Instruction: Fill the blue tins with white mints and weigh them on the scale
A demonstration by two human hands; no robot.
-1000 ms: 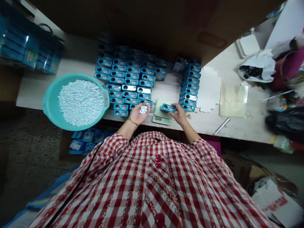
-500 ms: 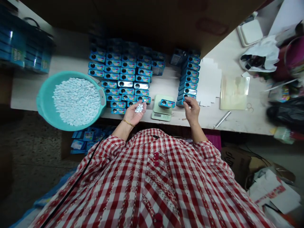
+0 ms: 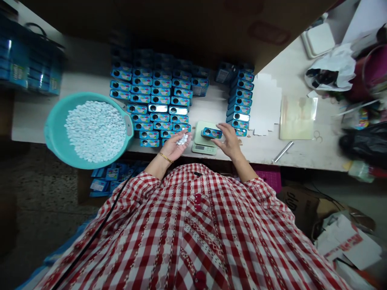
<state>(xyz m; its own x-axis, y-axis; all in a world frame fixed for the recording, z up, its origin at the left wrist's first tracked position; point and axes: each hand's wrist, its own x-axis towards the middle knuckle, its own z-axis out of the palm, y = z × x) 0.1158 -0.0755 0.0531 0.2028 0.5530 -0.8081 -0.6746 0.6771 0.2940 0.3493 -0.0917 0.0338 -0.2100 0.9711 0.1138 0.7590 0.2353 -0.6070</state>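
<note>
fingers of the left hand (image 3: 174,148): half curled, palm up, cupping a small heap of white pellets (image 3: 182,140). fingers of the right hand (image 3: 231,144): thumb and forefinger spread apart, at the near and far sides of the right end of one blue tin (image 3: 211,133) — contact cannot be told.

teal basin (image 3: 54,147), left, holding many loose pellets (image 3: 95,131). stacked tins (image 3: 160,100), several close rows, right of the basin, the near ones just beside the left hand. pale scale (image 3: 199,150), between the hands, bearing the one tin. column of tins (image 3: 241,101), farther right — running near to far. white sheets (image 3: 265,106), beside that column. metal rod (image 3: 283,152), near right, lying slantwise.
</note>
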